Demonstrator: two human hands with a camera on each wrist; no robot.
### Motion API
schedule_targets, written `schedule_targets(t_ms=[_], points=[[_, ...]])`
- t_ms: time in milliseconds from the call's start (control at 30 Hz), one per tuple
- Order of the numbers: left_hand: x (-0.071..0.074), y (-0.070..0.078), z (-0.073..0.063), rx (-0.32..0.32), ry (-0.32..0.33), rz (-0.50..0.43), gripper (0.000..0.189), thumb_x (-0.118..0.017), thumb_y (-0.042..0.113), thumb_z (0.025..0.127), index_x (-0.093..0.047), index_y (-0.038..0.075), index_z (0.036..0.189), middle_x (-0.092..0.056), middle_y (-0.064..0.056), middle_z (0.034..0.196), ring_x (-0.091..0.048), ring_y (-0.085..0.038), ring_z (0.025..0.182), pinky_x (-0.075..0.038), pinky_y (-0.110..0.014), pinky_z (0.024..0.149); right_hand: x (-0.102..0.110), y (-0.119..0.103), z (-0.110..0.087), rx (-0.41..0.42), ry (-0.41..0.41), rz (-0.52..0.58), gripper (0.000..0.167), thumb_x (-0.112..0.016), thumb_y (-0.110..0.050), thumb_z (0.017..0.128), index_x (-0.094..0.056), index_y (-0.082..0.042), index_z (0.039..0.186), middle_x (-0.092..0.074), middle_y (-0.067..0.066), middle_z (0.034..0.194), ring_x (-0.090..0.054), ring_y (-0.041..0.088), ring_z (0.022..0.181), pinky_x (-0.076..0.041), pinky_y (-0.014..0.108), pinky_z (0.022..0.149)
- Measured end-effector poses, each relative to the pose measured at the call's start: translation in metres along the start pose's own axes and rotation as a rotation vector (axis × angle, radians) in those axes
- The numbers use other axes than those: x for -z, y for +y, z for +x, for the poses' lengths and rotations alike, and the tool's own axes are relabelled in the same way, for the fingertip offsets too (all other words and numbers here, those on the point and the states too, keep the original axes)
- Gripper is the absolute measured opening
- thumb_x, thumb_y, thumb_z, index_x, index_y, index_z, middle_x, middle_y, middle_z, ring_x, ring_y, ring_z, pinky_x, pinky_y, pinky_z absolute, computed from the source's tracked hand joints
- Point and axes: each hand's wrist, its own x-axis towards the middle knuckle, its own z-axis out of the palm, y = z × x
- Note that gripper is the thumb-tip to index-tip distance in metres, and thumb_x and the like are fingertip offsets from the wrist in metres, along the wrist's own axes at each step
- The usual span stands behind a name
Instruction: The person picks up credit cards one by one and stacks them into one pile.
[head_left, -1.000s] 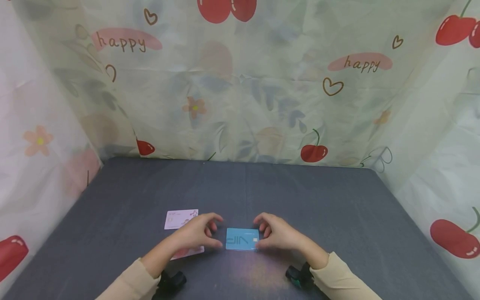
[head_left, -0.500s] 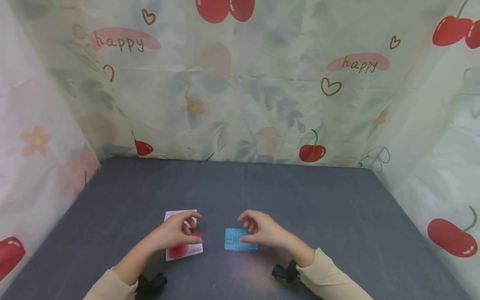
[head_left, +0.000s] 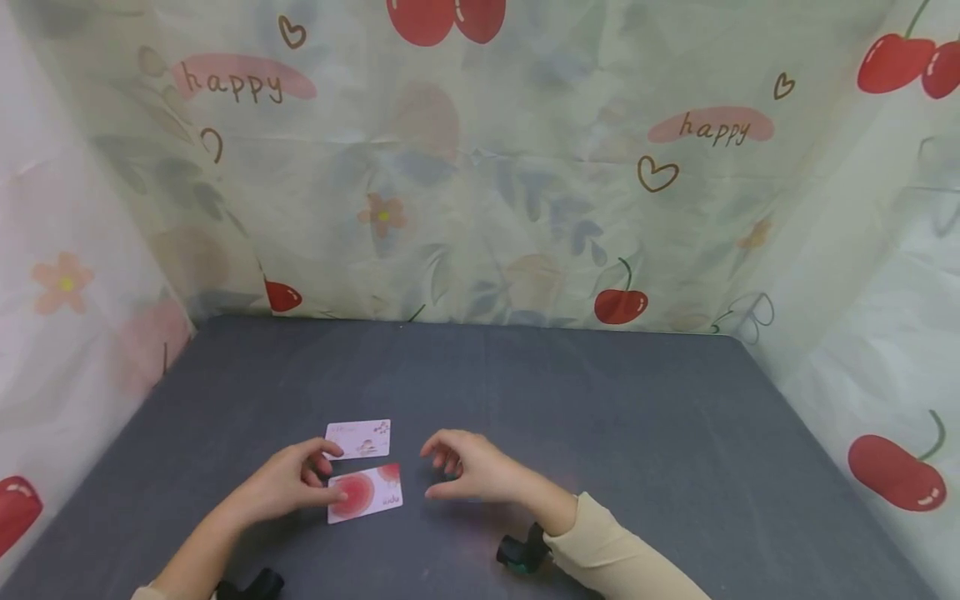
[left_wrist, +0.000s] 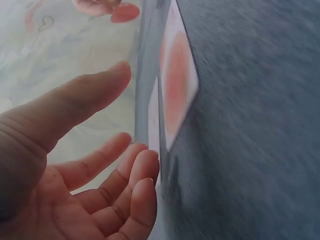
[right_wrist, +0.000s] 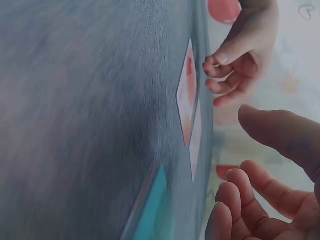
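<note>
My left hand (head_left: 281, 485) hovers at the left ends of two cards, thumb and fingers apart with nothing between them. The nearer card (head_left: 381, 493) is pale pink with a large red circle; the thumb overlaps it in the head view. Just beyond lies a light pink card (head_left: 363, 437) with small printed figures, its left corner behind my left fingers. My right hand (head_left: 480, 471) is over a blue card (right_wrist: 151, 212), its fingers loosely bent and holding nothing. In the head view that hand hides nearly all of the blue card.
A dark grey cloth-covered table (head_left: 600, 400) bears the cards. Behind it and along both sides hangs a pale curtain (head_left: 480, 233) printed with cherries, flowers and "happy". Each wrist wears a black camera, the right one (head_left: 522, 550) low over the table.
Both hands have moved left. The left hand has come away from beside the blue card, uncovering much of the two pink cards; the right hand has passed over the blue card. The cards stay put.
</note>
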Motion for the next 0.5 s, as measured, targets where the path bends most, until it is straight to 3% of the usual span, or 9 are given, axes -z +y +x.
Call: schedule_targets(t_ms=[267,500], points=[[0.0,-0.013,-0.015,0.087,0.006,0.02,0.054,-0.08,0.025,0.07,-0.056,0.0,0.111,-0.053,-0.005,0.085,-0.049,-0.004,0.061,-0.041,-0.02,0.056,-0.02,-0.013,0.017,-0.018,-0.051,-0.038,0.043,-0.079,-0.013,0.072,-0.058,-0.003,0.108,-0.062,0.01,0.088,-0.05,0.002,0.069,-0.043,0.012,0.067],[-0.007,-0.014,-0.019,0.082,0.076,0.077,0.056,-0.083,0.025,0.064,-0.056,0.003,0.107,-0.05,-0.002,0.081,-0.043,-0.001,0.057,-0.037,-0.02,0.055,-0.032,-0.018,0.029,-0.099,-0.059,-0.13,0.042,-0.081,-0.014,0.069,-0.058,-0.006,0.103,-0.058,0.005,0.086,-0.05,0.0,0.066,-0.04,0.01,0.066]])
